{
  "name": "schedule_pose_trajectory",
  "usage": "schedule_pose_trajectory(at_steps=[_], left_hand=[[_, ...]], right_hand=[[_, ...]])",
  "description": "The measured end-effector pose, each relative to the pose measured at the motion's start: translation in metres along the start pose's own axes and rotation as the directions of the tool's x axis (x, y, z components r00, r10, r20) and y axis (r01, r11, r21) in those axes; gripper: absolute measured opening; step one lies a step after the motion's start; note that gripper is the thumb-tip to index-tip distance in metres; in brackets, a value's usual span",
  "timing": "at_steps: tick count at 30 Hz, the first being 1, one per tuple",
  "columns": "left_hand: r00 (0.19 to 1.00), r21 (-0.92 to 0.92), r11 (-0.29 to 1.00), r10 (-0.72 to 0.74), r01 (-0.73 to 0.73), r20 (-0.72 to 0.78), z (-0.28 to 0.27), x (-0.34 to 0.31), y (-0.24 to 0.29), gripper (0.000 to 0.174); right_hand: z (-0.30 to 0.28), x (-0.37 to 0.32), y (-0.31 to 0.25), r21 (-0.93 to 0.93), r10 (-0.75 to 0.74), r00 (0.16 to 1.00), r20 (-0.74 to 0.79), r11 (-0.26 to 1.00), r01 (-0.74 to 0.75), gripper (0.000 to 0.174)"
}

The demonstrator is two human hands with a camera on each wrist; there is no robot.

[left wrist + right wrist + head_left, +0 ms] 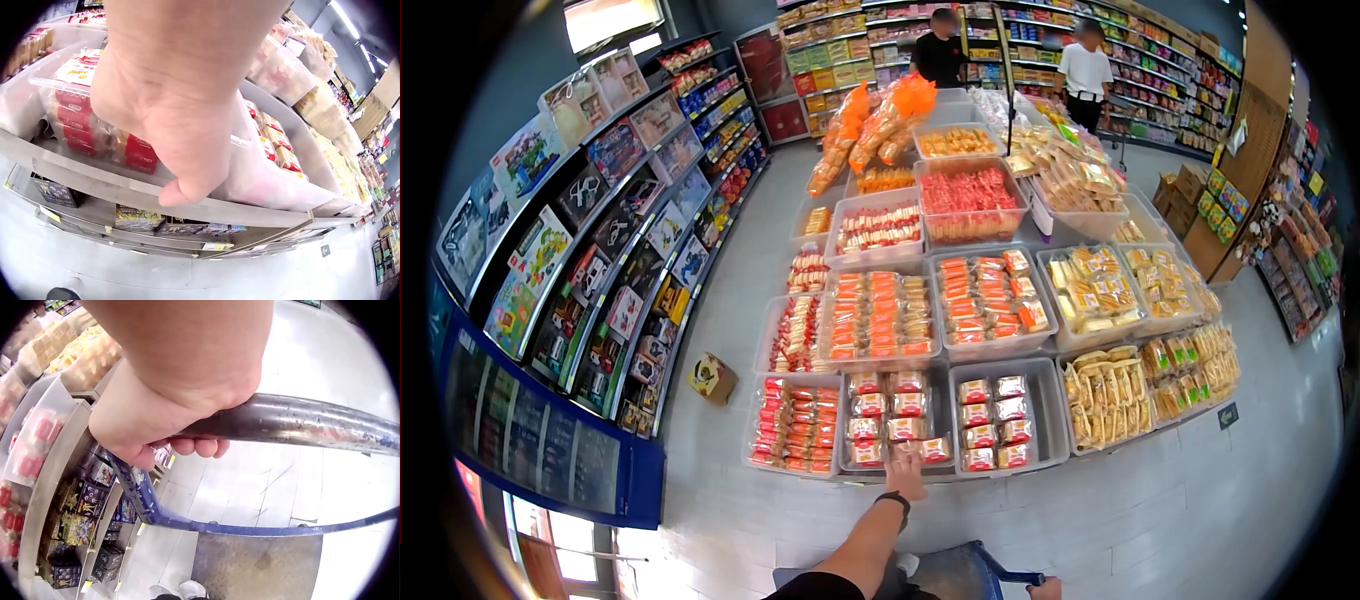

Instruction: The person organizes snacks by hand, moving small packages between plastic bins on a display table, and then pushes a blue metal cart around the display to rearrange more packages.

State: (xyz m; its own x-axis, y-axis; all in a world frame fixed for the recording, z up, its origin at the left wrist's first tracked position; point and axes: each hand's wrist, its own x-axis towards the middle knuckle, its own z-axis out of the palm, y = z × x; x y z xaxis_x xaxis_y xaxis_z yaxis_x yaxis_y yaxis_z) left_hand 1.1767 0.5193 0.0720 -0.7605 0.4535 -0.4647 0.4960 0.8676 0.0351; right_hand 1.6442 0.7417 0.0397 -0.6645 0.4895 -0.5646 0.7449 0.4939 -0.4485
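Note:
My left hand [907,476] reaches over the front rim of a clear plastic bin [941,415], its fingers extended toward packaged cakes [867,429] with red-and-white labels. One cake pack [937,449] lies askew just right of those fingers. In the left wrist view the thumb points down by the bin's front, while the other fingers are hidden behind the hand. Low in the head view, my right hand [1045,589] is at the handle of a blue trolley. From the right wrist, its fingers [206,447] curl round the worn metal trolley handle [300,422].
Bins of packaged snacks [985,300] stand in rows on the display. Boxed goods [134,217] sit on a shelf beneath. A cardboard box [712,379] is on the floor at left, near the toy shelves [590,200]. Two people [941,55] stand behind the display.

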Motion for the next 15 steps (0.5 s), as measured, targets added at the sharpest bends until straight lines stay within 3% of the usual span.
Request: schedule_pose_trajectory(at_steps=[2,5,6,7,11,15], left_hand=[[0.999,0.030,0.999,-0.020,0.022,-0.038,0.024,0.009,-0.003,0.113],[0.998,-0.044,0.998,-0.047,0.045,-0.041,-0.011,-0.011,0.006,0.093],[0.998,-0.044,0.998,-0.048,0.046,-0.033,-0.011,-0.013,0.009,0.093],[0.999,-0.037,0.998,-0.045,0.044,-0.027,-0.013,-0.014,0.007,0.093],[0.999,-0.031,0.999,-0.034,0.035,0.041,-0.019,-0.010,0.005,0.092],[1.000,-0.069,0.998,-0.003,0.000,-0.030,0.000,-0.004,0.000,0.092]], right_hand=[[0.008,-0.001,-0.001,0.014,0.022,1.000,0.019,1.000,-0.022,0.033],[0.014,0.000,0.004,-0.021,0.062,0.997,0.041,0.998,-0.061,0.033],[0.017,-0.002,0.005,0.042,0.014,1.000,0.026,0.999,-0.015,0.034],[0.021,-0.005,0.006,-0.092,-0.001,0.999,0.038,0.996,0.005,0.034],[0.036,-0.020,0.008,0.040,0.007,1.000,0.022,0.999,-0.008,0.032],[0.042,-0.022,0.012,0.038,-0.036,0.999,-0.025,0.999,0.037,0.030]])
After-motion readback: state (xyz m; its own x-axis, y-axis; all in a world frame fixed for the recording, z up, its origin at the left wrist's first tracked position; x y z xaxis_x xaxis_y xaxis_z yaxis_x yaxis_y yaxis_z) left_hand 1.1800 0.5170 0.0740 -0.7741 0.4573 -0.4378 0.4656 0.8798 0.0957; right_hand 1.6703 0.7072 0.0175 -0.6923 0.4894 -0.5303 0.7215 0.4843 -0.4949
